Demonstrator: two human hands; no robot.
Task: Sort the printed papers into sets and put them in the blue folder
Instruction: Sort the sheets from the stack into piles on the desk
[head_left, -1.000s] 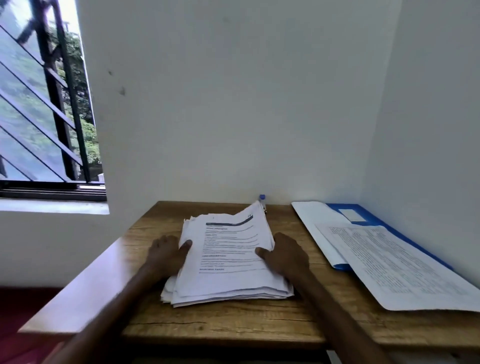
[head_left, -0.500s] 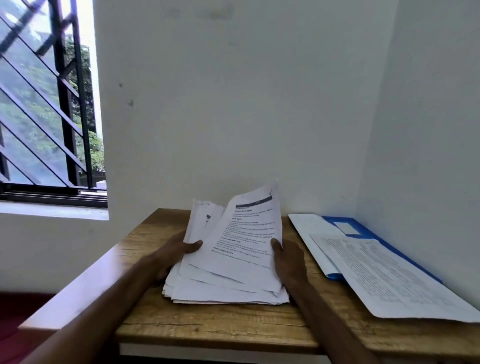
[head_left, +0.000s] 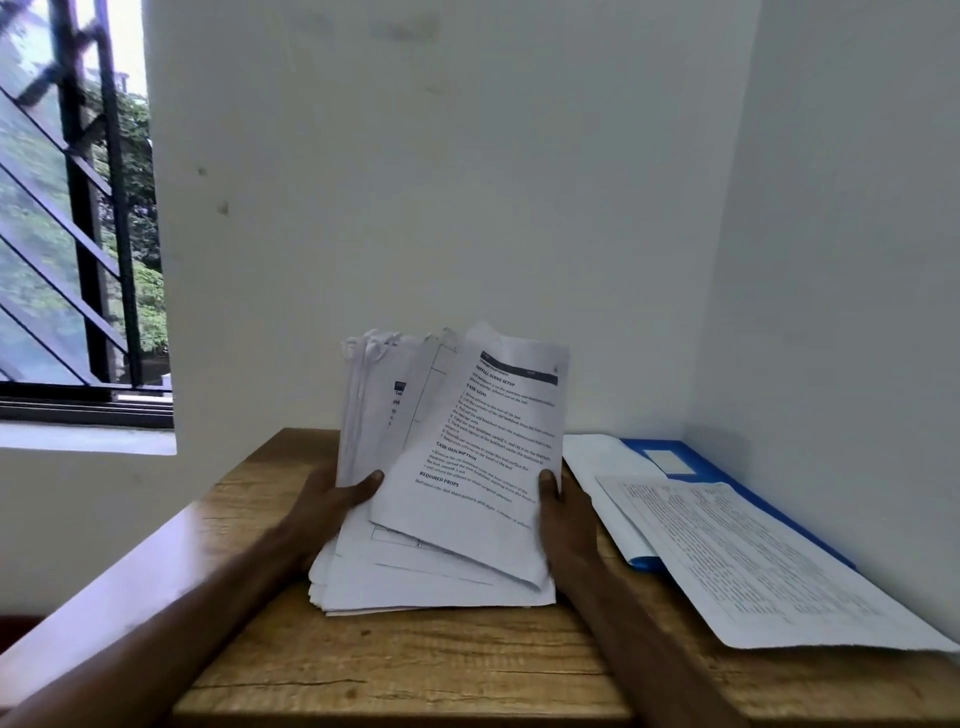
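A thick stack of printed papers (head_left: 447, 467) stands tilted up on its lower edge at the middle of the wooden table (head_left: 415, 660). My left hand (head_left: 332, 506) grips the stack's left side with the thumb on the front. My right hand (head_left: 563, 512) holds its right edge, and the top sheet is skewed toward that hand. The blue folder (head_left: 691, 462) lies open at the right against the wall. A printed sheet (head_left: 753, 561) and a white page (head_left: 602, 467) lie on the folder.
White walls close the table off at the back and on the right. A barred window (head_left: 78, 234) is at the left. The table's left edge and front edge are near my forearms.
The stack lay flat under both hands a second ago. Both hands have lifted its far end, so it now stands steeply tilted toward me with the sheets fanned.
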